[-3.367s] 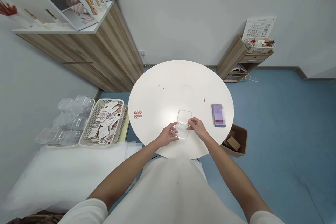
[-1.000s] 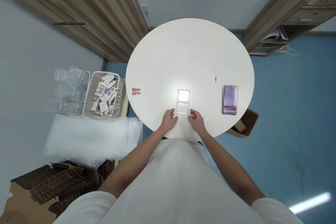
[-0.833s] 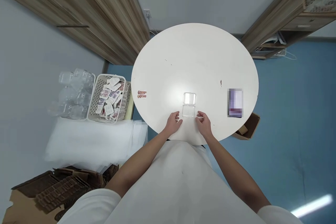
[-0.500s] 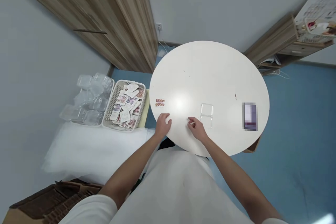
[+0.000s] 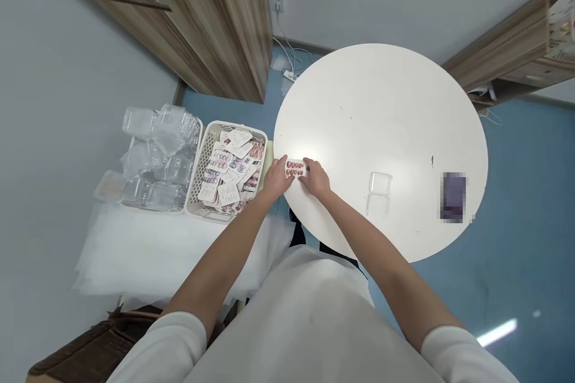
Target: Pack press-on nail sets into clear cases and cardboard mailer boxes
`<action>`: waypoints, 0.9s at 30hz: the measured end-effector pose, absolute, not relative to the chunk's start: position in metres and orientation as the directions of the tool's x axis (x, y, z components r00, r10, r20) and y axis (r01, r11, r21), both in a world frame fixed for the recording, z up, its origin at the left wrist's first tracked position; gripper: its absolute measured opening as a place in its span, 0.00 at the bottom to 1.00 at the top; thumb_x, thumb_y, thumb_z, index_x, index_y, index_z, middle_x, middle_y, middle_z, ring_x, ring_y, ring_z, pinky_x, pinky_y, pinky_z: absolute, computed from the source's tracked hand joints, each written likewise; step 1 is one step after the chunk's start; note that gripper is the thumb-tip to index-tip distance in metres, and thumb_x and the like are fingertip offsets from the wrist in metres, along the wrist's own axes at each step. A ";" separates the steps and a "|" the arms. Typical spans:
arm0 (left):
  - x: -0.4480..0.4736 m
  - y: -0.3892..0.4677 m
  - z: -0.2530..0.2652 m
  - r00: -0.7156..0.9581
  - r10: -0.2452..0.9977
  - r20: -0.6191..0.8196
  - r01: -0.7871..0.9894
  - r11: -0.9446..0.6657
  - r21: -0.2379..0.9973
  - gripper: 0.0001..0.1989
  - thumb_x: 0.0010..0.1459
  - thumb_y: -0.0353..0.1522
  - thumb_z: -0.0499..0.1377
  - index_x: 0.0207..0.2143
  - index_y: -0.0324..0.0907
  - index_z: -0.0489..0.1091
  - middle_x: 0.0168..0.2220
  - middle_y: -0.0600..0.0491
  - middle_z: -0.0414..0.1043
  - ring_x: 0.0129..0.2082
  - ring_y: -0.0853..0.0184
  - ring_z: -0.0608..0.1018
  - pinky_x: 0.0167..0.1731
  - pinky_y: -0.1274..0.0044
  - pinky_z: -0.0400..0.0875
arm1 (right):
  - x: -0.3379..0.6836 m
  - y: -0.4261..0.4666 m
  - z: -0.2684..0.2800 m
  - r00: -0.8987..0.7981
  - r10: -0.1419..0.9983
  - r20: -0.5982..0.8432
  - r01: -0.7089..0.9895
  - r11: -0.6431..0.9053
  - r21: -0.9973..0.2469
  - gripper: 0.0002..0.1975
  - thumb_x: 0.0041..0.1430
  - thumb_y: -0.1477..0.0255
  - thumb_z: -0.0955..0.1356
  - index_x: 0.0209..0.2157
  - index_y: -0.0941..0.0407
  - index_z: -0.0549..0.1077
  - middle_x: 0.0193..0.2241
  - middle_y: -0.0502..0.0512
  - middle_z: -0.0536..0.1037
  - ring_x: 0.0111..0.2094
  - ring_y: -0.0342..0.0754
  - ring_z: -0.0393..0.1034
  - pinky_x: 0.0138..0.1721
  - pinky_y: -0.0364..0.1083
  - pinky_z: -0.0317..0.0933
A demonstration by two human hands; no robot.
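Note:
A small white card of reddish-brown press-on nails (image 5: 294,169), in two rows, is at the left edge of the round white table (image 5: 381,102). My left hand (image 5: 275,179) pinches its left side, with the fingers closed around the edge. On the card's right side, my right hand (image 5: 317,179) grips it between thumb and fingers. Whether the card is lifted off the tabletop, I cannot tell. A clear plastic box (image 5: 380,184), lying opened out flat, is on the table to the right of my right hand.
Left of the table stands a white basket (image 5: 194,191) full of nail cards. Beyond it are stacked clear plastic boxes (image 5: 166,131). White sheeting (image 5: 171,251) lies in front of them. A blurred purple object (image 5: 453,197) rests on the table's right side.
Both hands have moved to the card at the table's left edge and taken hold of its sides. Before, they hovered nearer the table's front. The view has shifted too.

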State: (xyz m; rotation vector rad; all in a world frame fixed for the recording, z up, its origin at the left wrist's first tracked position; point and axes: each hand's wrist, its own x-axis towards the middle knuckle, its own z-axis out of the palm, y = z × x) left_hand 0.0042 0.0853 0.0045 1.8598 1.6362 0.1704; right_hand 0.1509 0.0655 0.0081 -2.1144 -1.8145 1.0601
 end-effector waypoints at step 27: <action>0.000 0.088 0.002 0.309 0.892 -0.331 0.830 -0.083 0.552 0.24 0.45 0.34 0.59 0.46 0.44 0.58 0.43 0.49 0.61 0.43 0.60 0.68 0.39 0.71 0.63 | 0.137 0.079 0.015 -0.032 0.854 -0.520 0.894 -0.208 -0.397 0.19 0.44 0.78 0.66 0.40 0.52 0.59 0.40 0.55 0.59 0.35 0.47 0.61 0.24 0.42 0.53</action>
